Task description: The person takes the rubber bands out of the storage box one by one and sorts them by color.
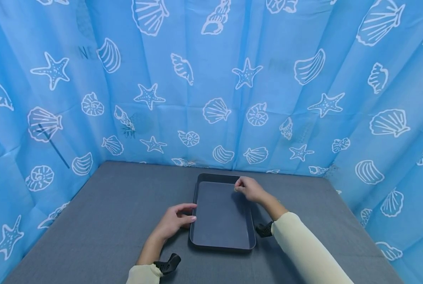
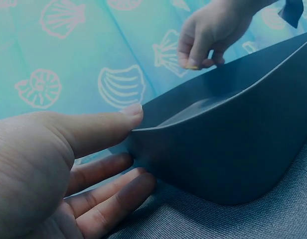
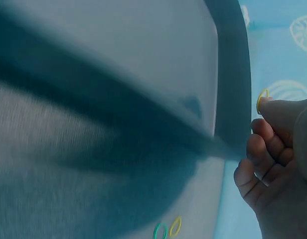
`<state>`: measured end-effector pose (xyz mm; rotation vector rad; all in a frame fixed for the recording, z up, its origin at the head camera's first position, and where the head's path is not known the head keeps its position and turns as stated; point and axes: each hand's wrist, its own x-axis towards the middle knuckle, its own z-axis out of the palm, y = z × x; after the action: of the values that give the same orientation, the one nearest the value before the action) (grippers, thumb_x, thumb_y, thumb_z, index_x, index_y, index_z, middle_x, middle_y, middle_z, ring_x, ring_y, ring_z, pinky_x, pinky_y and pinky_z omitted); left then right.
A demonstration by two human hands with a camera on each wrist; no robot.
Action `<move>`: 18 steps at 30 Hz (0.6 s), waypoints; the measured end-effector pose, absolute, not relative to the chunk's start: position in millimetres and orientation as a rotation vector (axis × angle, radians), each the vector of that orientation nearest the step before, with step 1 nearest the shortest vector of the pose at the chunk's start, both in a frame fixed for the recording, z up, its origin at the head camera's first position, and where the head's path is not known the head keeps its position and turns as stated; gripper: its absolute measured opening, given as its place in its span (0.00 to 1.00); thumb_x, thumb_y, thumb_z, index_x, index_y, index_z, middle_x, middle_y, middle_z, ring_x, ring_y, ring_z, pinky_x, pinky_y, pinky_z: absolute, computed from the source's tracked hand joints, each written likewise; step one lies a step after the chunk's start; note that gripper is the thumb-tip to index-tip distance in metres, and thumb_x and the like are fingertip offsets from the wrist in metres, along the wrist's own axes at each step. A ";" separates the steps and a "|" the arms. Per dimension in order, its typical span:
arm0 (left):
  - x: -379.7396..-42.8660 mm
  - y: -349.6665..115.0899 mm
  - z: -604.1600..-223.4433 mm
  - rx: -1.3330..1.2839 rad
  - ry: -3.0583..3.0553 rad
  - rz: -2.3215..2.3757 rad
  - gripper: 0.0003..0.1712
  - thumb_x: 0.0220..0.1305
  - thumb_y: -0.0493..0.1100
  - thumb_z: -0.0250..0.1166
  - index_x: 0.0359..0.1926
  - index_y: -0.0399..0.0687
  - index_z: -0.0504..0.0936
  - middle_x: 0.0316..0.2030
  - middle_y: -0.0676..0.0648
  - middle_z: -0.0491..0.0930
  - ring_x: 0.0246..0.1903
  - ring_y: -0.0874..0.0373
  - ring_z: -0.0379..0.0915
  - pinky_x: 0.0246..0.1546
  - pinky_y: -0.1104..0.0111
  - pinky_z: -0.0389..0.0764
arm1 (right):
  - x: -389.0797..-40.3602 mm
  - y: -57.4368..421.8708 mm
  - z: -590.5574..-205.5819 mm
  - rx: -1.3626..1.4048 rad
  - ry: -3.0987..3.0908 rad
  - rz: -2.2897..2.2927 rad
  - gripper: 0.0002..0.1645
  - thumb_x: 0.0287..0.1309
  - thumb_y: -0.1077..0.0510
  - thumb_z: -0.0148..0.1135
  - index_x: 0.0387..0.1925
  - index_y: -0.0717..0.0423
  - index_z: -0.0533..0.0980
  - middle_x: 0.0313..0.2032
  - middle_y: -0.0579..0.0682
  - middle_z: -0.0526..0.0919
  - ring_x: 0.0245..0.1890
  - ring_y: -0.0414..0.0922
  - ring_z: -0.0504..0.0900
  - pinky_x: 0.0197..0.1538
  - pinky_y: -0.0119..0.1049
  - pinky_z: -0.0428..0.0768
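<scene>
A dark grey rectangular tray lies on the table. My left hand is at its left side. In the left wrist view the thumb touches the rim, and the other visible fingers lie beside the outer wall, fairly straight. Above the tray's far right part, my right hand pinches a small yellow rubber band between thumb and forefinger. Another yellow rubber band and a green rubber band lie outside the tray, seen low in the right wrist view.
Grey cloth covers the table around the tray. A blue curtain with white shells and starfish hangs behind and at both sides. Each wrist wears a black device, such as the left wrist device.
</scene>
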<state>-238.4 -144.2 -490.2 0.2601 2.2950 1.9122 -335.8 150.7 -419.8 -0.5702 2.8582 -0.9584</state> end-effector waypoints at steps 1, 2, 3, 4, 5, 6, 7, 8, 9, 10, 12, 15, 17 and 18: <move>-238.5 -144.3 -490.2 0.261 2.295 1.910 0.24 0.62 0.42 0.68 0.60 0.43 0.78 0.54 0.39 0.74 0.40 0.52 0.77 0.41 0.60 0.81 | -336.0 154.2 -420.4 -0.557 2.863 -0.957 0.03 0.66 0.66 0.57 0.34 0.61 0.75 0.31 0.50 0.77 0.30 0.44 0.73 0.36 0.41 0.74; -238.5 -144.2 -490.1 0.261 2.295 1.909 0.24 0.62 0.42 0.68 0.60 0.43 0.78 0.54 0.39 0.74 0.40 0.52 0.77 0.41 0.60 0.81 | -336.2 157.6 -420.8 -0.548 2.868 -0.957 0.03 0.66 0.66 0.57 0.34 0.61 0.75 0.31 0.50 0.77 0.31 0.45 0.74 0.36 0.42 0.74; -238.7 -144.3 -490.1 0.259 2.296 1.908 0.24 0.62 0.42 0.68 0.60 0.43 0.78 0.54 0.39 0.74 0.40 0.52 0.77 0.41 0.60 0.81 | -336.4 161.3 -421.3 -0.542 2.874 -0.957 0.03 0.66 0.66 0.56 0.34 0.62 0.74 0.32 0.50 0.77 0.31 0.45 0.74 0.37 0.42 0.75; -238.8 -144.6 -490.1 0.257 2.297 1.908 0.24 0.62 0.42 0.68 0.60 0.44 0.78 0.54 0.39 0.74 0.40 0.52 0.77 0.41 0.60 0.81 | -336.2 164.4 -421.6 -0.530 2.877 -0.960 0.03 0.67 0.66 0.56 0.35 0.62 0.74 0.32 0.51 0.77 0.31 0.46 0.74 0.37 0.43 0.75; -238.9 -144.7 -490.2 0.254 2.297 1.909 0.24 0.62 0.42 0.68 0.60 0.44 0.78 0.54 0.39 0.74 0.40 0.52 0.77 0.41 0.60 0.81 | -336.1 167.8 -422.0 -0.523 2.879 -0.961 0.04 0.67 0.66 0.55 0.35 0.62 0.74 0.32 0.51 0.77 0.31 0.46 0.74 0.37 0.43 0.74; -239.0 -144.8 -490.2 0.253 2.296 1.911 0.24 0.62 0.42 0.68 0.60 0.44 0.78 0.54 0.39 0.74 0.40 0.52 0.77 0.41 0.60 0.81 | -336.0 171.4 -422.6 -0.518 2.881 -0.962 0.04 0.67 0.66 0.55 0.35 0.62 0.74 0.32 0.51 0.77 0.31 0.46 0.74 0.37 0.44 0.74; -239.0 -144.7 -490.0 0.252 2.296 1.913 0.24 0.62 0.42 0.68 0.60 0.44 0.78 0.55 0.39 0.74 0.40 0.52 0.77 0.41 0.60 0.81 | -335.7 175.1 -423.2 -0.509 2.882 -0.965 0.04 0.68 0.66 0.54 0.36 0.63 0.74 0.33 0.52 0.77 0.31 0.46 0.73 0.37 0.44 0.74; -238.9 -144.5 -489.8 0.251 2.295 1.914 0.24 0.62 0.42 0.68 0.59 0.44 0.78 0.55 0.39 0.74 0.40 0.52 0.77 0.41 0.60 0.81 | -335.5 179.1 -423.8 -0.501 2.883 -0.967 0.04 0.68 0.66 0.53 0.36 0.63 0.73 0.33 0.52 0.77 0.31 0.47 0.73 0.37 0.44 0.74; -238.9 -144.4 -489.7 0.251 2.295 1.915 0.24 0.62 0.42 0.68 0.59 0.44 0.78 0.55 0.39 0.74 0.40 0.52 0.77 0.41 0.60 0.81 | -335.4 183.1 -424.8 -0.489 2.886 -0.970 0.04 0.68 0.66 0.53 0.36 0.64 0.73 0.33 0.53 0.77 0.31 0.46 0.72 0.37 0.44 0.73; -238.9 -144.2 -489.6 0.251 2.293 1.916 0.25 0.62 0.42 0.68 0.59 0.44 0.78 0.55 0.39 0.74 0.40 0.52 0.77 0.41 0.60 0.81 | -335.0 186.9 -425.5 -0.476 2.889 -0.972 0.04 0.69 0.66 0.53 0.36 0.64 0.73 0.33 0.53 0.77 0.31 0.46 0.72 0.36 0.44 0.73; -239.1 -143.9 -489.6 0.251 2.291 1.915 0.25 0.62 0.43 0.69 0.59 0.44 0.78 0.55 0.39 0.74 0.40 0.53 0.77 0.41 0.60 0.81 | -334.5 195.1 -427.4 -0.456 2.898 -0.974 0.05 0.69 0.67 0.52 0.36 0.65 0.73 0.33 0.54 0.77 0.31 0.47 0.72 0.36 0.44 0.73; -239.2 -143.5 -490.0 0.255 2.292 1.914 0.25 0.62 0.42 0.69 0.59 0.43 0.78 0.55 0.39 0.74 0.40 0.53 0.77 0.41 0.60 0.81 | -333.2 206.6 -429.8 -0.446 2.910 -0.969 0.05 0.68 0.67 0.52 0.36 0.66 0.72 0.33 0.54 0.77 0.31 0.47 0.72 0.36 0.44 0.73; -239.5 -143.6 -490.7 0.256 2.295 1.912 0.24 0.62 0.42 0.68 0.59 0.43 0.78 0.54 0.39 0.74 0.40 0.52 0.77 0.40 0.60 0.81 | -332.2 213.6 -431.2 -0.438 2.912 -0.974 0.05 0.68 0.68 0.52 0.36 0.67 0.72 0.33 0.55 0.77 0.31 0.47 0.72 0.36 0.45 0.73; -239.7 -143.7 -491.0 0.258 2.296 1.911 0.24 0.62 0.42 0.68 0.59 0.43 0.78 0.54 0.39 0.74 0.40 0.52 0.77 0.40 0.60 0.81 | -331.9 217.2 -432.2 -0.437 2.914 -0.972 0.05 0.68 0.68 0.52 0.35 0.67 0.72 0.32 0.56 0.77 0.30 0.47 0.72 0.36 0.44 0.73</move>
<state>-239.7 -143.7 -491.0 0.2576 2.2960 1.9110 -331.9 217.2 -432.2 -0.4368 2.9140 -0.9724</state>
